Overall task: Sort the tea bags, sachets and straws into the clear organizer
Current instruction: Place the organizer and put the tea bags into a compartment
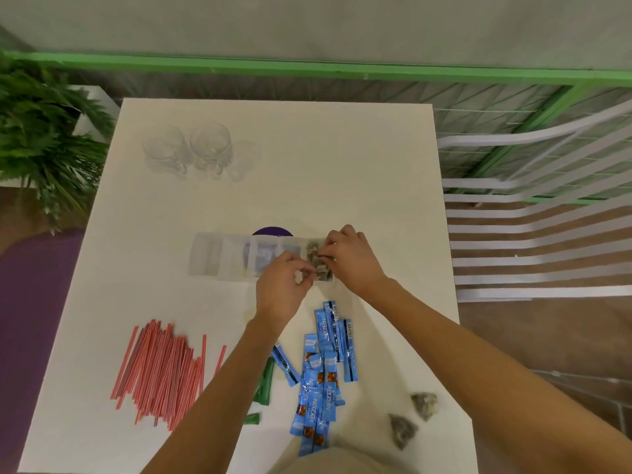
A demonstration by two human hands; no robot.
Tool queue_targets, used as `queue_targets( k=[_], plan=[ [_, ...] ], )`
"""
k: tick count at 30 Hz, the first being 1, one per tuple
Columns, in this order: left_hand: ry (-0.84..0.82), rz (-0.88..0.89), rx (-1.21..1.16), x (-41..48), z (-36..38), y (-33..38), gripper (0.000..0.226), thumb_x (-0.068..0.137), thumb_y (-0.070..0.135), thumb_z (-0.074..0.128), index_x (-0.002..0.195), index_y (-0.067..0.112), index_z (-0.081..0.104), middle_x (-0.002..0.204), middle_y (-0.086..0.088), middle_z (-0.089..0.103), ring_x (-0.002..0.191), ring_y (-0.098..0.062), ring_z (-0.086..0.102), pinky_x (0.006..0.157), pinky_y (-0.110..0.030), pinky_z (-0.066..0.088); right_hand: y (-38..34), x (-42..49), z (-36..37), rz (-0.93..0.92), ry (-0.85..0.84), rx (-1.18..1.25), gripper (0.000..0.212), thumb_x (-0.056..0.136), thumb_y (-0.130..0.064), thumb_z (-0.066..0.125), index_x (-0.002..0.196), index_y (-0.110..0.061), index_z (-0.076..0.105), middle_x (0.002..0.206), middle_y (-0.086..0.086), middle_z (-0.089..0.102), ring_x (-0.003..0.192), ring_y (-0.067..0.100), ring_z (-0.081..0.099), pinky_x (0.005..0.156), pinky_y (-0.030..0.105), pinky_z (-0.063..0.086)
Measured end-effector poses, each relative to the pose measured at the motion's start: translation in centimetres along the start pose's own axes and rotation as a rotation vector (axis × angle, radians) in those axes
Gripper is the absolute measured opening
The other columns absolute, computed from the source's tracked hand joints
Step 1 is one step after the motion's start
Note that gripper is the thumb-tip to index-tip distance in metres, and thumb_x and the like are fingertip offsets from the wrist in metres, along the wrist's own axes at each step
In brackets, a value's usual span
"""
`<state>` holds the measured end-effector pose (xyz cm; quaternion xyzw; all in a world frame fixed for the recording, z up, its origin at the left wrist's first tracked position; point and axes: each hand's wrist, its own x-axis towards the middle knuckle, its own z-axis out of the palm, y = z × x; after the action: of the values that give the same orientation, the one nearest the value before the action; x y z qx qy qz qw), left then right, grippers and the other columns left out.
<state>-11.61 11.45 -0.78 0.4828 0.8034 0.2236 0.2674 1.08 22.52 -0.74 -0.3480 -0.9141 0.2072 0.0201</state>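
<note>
The clear organizer [219, 258] lies across the middle of the white tabletop [342, 165]. It is a long transparent tray divided into side-by-side compartments. The rightmost compartment holds brownish tea bags [314, 252]. The compartments next to it show pale blue contents, too blurred to identify. A dark purple disc [272, 230] sits just behind the organizer.

The left hand [282, 289] is at the near edge of the rightmost compartment, with fingers curled narrow and thumb and fingertips pinching the tea bags. The right hand [354, 256] is over the same compartment from the right side. Its fingers are bent in close and also pinch the tea bags. How many bags each hand holds cannot be told.

Unsorted stock lies nearer the person:
- Red straws [164, 374] are heaped at the left.
- Blue sachets [321, 374] are piled at centre, between the forearms.
- Green sachets [265, 384] are partly hidden under the left forearm.
- Two loose tea bags [424, 403] lie at the right, near the tabletop edge.

Clear glasses [191, 148] stand at the far left of the tabletop.
</note>
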Motion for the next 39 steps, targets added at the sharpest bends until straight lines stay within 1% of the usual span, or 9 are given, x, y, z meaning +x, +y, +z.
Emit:
queue_targets(
  k=[5,9,13,17,20,23,30,35,39],
  plan=[
    [0.063,0.015,-0.135,-0.6,0.2,-0.4,0.014,0.084,0.026,0.072,0.097,0.028,0.071,0.095,0.013,0.058,0.075,-0.007,0.053,0.066,-0.033,0.052,-0.6,0.1,-0.7,0.076,-0.08,0.041,0.026,0.097,-0.025,0.049,0.111,-0.024,0.071,0.104,0.004,0.06,0.105,0.025,0.044,0.084,0.035,0.036],
    [0.098,0.12,-0.118,-1.3,0.3,-0.2,0.027,0.086,0.022,0.07,0.113,0.024,0.069,0.114,0.007,0.059,0.103,-0.012,0.053,0.08,-0.03,0.051,0.5,-1.3,-2.0,0.12,0.052,0.314,0.025,0.094,-0.023,0.058,0.116,-0.018,0.069,0.111,0.006,0.059,0.105,0.023,0.049,0.088,0.033,0.042],
    [-0.015,0.285,0.125,-1.7,1.0,0.4,0.057,0.088,0.027,0.064,0.141,0.029,0.045,0.146,0.005,0.042,0.13,-0.021,0.04,0.103,-0.039,0.037,2.4,-4.5,-3.4,0.23,0.161,0.447,0.023,0.093,-0.019,0.061,0.114,-0.017,0.067,0.11,0.003,0.061,0.099,0.015,0.055,0.08,0.017,0.038],
    [-0.011,0.347,0.196,-1.6,1.4,1.2,0.069,0.089,0.028,0.058,0.15,0.033,0.026,0.155,0.007,0.026,0.142,-0.019,0.026,0.11,-0.038,0.025,4.5,-9.4,-3.3,0.379,0.147,0.516,0.015,0.092,-0.019,0.062,0.106,-0.018,0.068,0.103,-0.002,0.066,0.087,0.009,0.06,0.069,0.007,0.037],
    [-0.028,0.377,0.315,-1.1,1.6,1.2,0.063,0.093,0.035,0.05,0.151,0.03,0.026,0.156,0.006,0.027,0.143,-0.019,0.025,0.109,-0.043,0.028,5.5,-13.5,-2.4,0.461,0.074,0.523,0.013,0.091,-0.016,0.063,0.102,-0.018,0.069,0.095,-0.002,0.068,0.085,0.008,0.061,0.068,0.007,0.039],
    [-0.04,0.329,0.36,-0.9,1.8,1.0,0.054,0.094,0.044,0.035,0.143,0.023,0.042,0.151,0.002,0.037,0.14,-0.019,0.028,0.107,-0.05,0.03,5.9,-17.5,-1.4,0.517,0.005,0.523,0.012,0.091,-0.015,0.064,0.101,-0.018,0.07,0.093,-0.005,0.068,0.085,0.005,0.062,0.068,0.006,0.041],
    [-0.142,0.172,0.381,-0.5,1.8,1.2,0.049,0.099,0.039,0.043,0.143,0.019,0.04,0.153,-0.002,0.035,0.143,-0.024,0.026,0.115,-0.053,0.018,6.4,-25.0,0.3,0.484,-0.15,0.489,0.015,0.088,-0.015,0.067,0.101,-0.023,0.068,0.099,-0.009,0.066,0.091,0.005,0.06,0.08,0.014,0.045],
    [-0.009,0.227,0.235,-2.1,1.6,2.9,0.056,0.094,0.033,0.055,0.144,0.016,0.037,0.15,-0.009,0.037,0.137,-0.031,0.034,0.111,-0.05,0.029,6.9,-26.8,1.0,0.479,-0.131,0.439,0.02,0.088,-0.015,0.067,0.106,-0.022,0.068,0.102,-0.009,0.064,0.094,0.006,0.059,0.076,0.011,0.039],
    [-0.001,0.352,0.119,-5.9,3.1,4.1,0.046,0.094,0.027,0.056,0.137,0.018,0.047,0.144,-0.004,0.043,0.132,-0.025,0.039,0.107,-0.044,0.033,6.7,-27.2,1.3,0.5,-0.101,0.461,0.019,0.087,-0.014,0.068,0.106,-0.019,0.068,0.102,-0.004,0.065,0.092,0.009,0.059,0.081,0.02,0.045]
  ],
)
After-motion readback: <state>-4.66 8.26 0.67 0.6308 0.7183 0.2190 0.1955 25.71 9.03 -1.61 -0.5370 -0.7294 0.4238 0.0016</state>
